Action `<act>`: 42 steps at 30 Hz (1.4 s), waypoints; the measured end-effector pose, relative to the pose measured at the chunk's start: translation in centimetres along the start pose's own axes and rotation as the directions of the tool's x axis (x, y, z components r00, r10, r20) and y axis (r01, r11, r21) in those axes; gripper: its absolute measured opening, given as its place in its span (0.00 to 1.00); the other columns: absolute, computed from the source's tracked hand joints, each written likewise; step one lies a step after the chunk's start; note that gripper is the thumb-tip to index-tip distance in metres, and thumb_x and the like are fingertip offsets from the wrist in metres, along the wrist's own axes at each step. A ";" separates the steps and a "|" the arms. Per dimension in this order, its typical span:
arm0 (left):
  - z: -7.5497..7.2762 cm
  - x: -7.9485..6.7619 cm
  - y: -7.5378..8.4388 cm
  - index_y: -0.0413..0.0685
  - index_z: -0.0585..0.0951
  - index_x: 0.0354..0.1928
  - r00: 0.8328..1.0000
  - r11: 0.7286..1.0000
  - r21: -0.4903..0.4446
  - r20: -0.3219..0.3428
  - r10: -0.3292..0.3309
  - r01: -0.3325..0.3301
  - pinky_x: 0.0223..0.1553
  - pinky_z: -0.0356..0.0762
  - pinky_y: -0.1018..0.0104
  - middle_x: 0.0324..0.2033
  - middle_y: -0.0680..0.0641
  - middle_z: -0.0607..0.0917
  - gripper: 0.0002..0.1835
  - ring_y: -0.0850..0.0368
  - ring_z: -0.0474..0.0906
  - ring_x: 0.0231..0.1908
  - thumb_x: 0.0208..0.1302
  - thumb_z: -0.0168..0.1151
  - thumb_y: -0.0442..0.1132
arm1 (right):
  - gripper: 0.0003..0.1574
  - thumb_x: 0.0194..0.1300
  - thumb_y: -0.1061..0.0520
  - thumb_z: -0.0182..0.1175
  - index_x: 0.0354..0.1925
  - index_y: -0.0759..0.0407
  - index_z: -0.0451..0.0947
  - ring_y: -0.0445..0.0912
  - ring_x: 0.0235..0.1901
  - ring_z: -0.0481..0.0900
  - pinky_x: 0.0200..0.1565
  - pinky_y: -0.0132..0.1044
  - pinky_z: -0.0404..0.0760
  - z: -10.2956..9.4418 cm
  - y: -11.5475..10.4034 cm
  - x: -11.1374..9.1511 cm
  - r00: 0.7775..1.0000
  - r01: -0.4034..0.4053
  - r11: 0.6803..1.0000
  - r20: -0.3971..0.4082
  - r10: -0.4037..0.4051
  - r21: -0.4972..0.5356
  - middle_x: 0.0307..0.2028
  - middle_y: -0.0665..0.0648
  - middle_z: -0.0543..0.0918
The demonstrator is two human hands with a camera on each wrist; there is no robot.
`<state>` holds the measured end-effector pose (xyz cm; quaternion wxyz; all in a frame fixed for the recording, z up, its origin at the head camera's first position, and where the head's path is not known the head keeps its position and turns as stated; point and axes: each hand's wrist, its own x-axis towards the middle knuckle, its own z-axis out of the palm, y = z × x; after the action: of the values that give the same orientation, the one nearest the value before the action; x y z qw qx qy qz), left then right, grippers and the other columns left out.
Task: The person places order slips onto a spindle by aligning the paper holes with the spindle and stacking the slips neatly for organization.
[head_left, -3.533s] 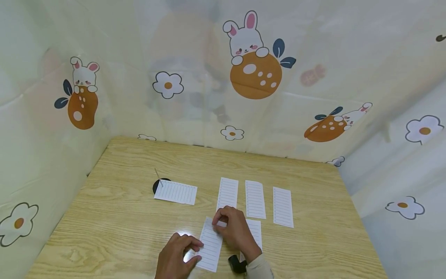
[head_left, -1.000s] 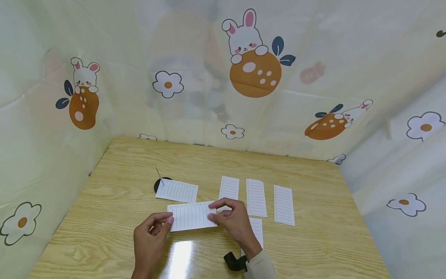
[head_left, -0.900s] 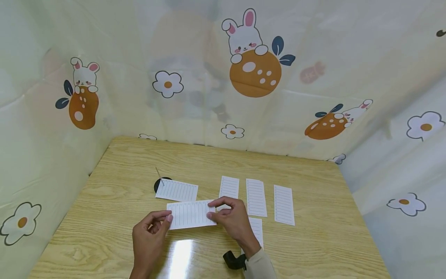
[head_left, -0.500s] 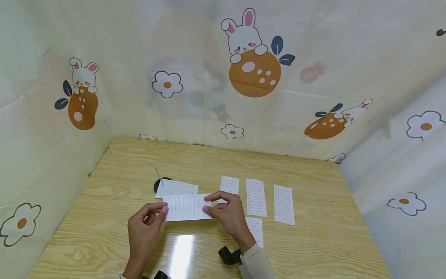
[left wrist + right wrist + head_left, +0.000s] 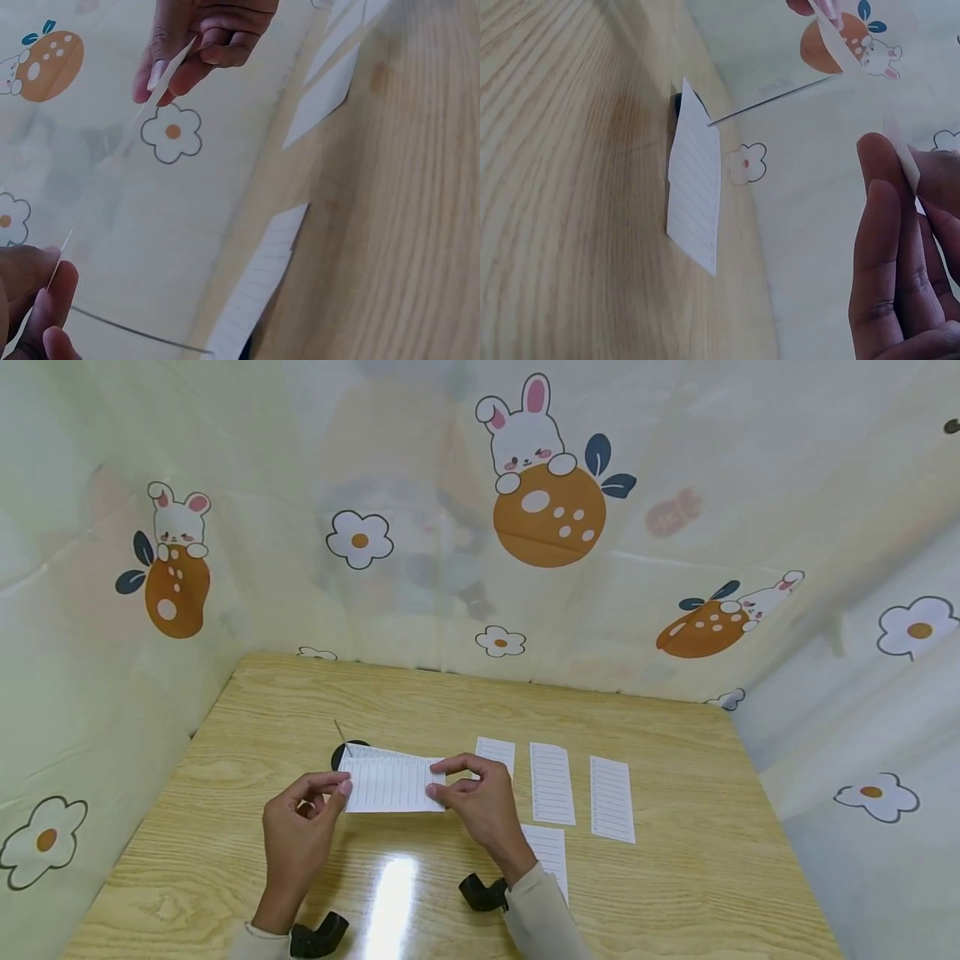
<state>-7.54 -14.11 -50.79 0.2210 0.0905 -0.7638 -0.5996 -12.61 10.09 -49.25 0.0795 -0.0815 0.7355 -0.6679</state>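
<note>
Both hands hold one white ruled paper slip (image 5: pixel 393 787) stretched level between them, raised off the table. My left hand (image 5: pixel 298 827) pinches its left end between thumb and fingers; my right hand (image 5: pixel 483 802) pinches the right end likewise. Just behind it stands a paper spike, its thin metal rod (image 5: pixel 772 100) upright on a round black base (image 5: pixel 337 760). Another ruled slip (image 5: pixel 694 180) lies over the base with the rod through one end, partly hidden by the held slip in the head view. The rod's tip overlaps the held slip's left end in the right wrist view.
More ruled slips lie to the right: one behind my right hand (image 5: pixel 495 749), two beyond it, a middle slip (image 5: pixel 551 783) and a far-right slip (image 5: pixel 611 799), and a nearer slip (image 5: pixel 547 852) partly behind the right sleeve (image 5: pixel 543 910). A printed curtain (image 5: pixel 420 610) borders the wooden table (image 5: pixel 697 827).
The nearer-left slip was picked up from the table, turned sideways and carried away from me to the spike. Over the last second both hands moved forward and slightly left with it.
</note>
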 end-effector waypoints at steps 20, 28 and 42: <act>-0.9 4.1 0.7 0.49 0.93 0.39 0.998 0.997 0.023 0.012 0.068 -0.068 0.23 0.62 0.70 0.32 0.48 0.90 0.04 0.60 0.68 0.24 0.65 0.76 0.33 | 0.12 0.63 0.60 0.77 0.46 0.52 0.90 0.51 0.27 0.90 0.25 0.34 0.71 1.5 -1.1 2.7 0.997 0.057 0.998 -0.052 -0.056 0.006 0.30 0.65 0.91; -0.9 5.4 1.0 0.49 0.93 0.40 0.996 0.995 0.040 0.005 0.094 -0.094 0.24 0.62 0.71 0.31 0.48 0.89 0.04 0.60 0.68 0.25 0.65 0.75 0.33 | 0.12 0.64 0.60 0.76 0.46 0.51 0.90 0.50 0.29 0.91 0.30 0.36 0.79 2.1 -1.4 3.4 0.995 0.071 0.997 -0.070 -0.069 0.018 0.31 0.65 0.91; -0.7 7.8 0.6 0.48 0.93 0.40 1.000 1.000 0.017 -0.016 0.013 -0.013 0.24 0.60 0.72 0.29 0.59 0.87 0.04 0.62 0.69 0.26 0.67 0.74 0.34 | 0.12 0.62 0.61 0.77 0.45 0.51 0.91 0.46 0.30 0.91 0.30 0.33 0.80 3.1 -2.0 5.0 0.992 0.068 0.998 -0.104 -0.066 0.010 0.46 0.56 0.89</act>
<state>-14.02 -17.71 -48.27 0.2304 0.0923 -0.7677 -0.5907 -16.75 5.77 -47.62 0.0194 -0.0708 0.7310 -0.6784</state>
